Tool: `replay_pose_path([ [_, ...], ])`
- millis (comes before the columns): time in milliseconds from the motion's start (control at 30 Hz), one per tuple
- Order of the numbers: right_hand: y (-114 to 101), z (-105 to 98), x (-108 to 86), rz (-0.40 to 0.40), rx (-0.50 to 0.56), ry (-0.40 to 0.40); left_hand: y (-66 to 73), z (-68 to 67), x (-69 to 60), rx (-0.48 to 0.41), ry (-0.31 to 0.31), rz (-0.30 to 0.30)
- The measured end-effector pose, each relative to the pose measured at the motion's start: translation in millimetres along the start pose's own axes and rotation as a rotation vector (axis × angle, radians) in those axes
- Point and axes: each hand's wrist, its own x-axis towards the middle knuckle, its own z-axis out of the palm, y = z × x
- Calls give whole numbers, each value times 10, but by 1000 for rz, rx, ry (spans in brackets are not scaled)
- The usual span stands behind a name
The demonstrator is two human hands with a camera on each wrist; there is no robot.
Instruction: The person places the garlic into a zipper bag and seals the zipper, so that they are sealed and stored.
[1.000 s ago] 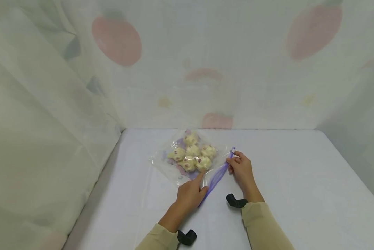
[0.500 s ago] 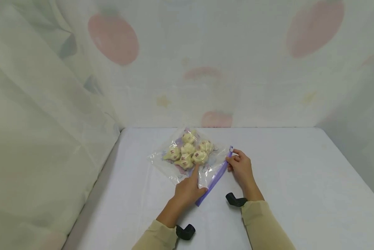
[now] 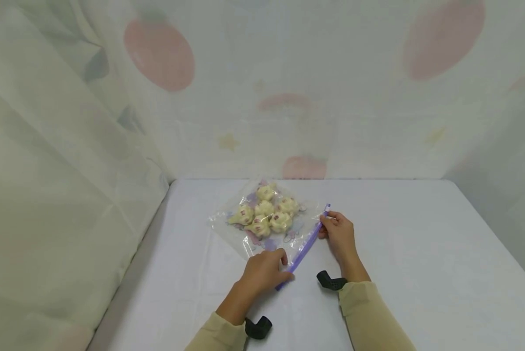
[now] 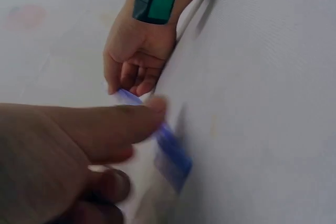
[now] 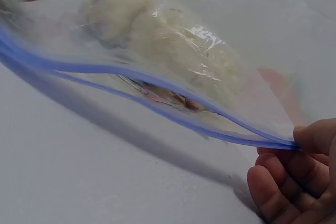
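A clear zip bag (image 3: 231, 239) with a purple zip strip (image 3: 308, 243) lies flat on the table, several pale garlic bulbs (image 3: 264, 209) inside it. My right hand (image 3: 340, 236) pinches the strip's far end between thumb and fingers. At the near end is my left hand (image 3: 262, 270), its thumb stretched over the strip and its fingers loosely bent; a gap shows between thumb and forefinger. From the right wrist, the bag's mouth (image 5: 173, 100) shows its two purple edges parted in the middle and meeting at the right fingers. The left wrist view of the thumb (image 4: 126, 127) is blurred.
A white cloth covers the table (image 3: 411, 263). Behind it hangs a pale curtain (image 3: 367, 136) printed with strawberries, and another pale curtain (image 3: 69, 195) closes the left side. Black camera mounts (image 3: 259, 327) sit on both wrists.
My left forefinger, earlier stretched onto the bag by the bulbs, has drawn back and bent near the strip. The bulbs shifted slightly left, then stayed. My right hand keeps its pinch.
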Motion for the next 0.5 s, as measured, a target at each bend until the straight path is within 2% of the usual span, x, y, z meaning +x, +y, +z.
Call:
replay_pose_path([
  [133, -3, -2, 14, 20, 48, 13, -11, -47, -71, 5, -74, 12],
  [300, -22, -28, 26, 38, 131, 3, -24, -77, -90, -51, -167, 85],
  [500, -34, -63, 3, 77, 181, 0, 56, -70, -101, -56, -272, 152],
])
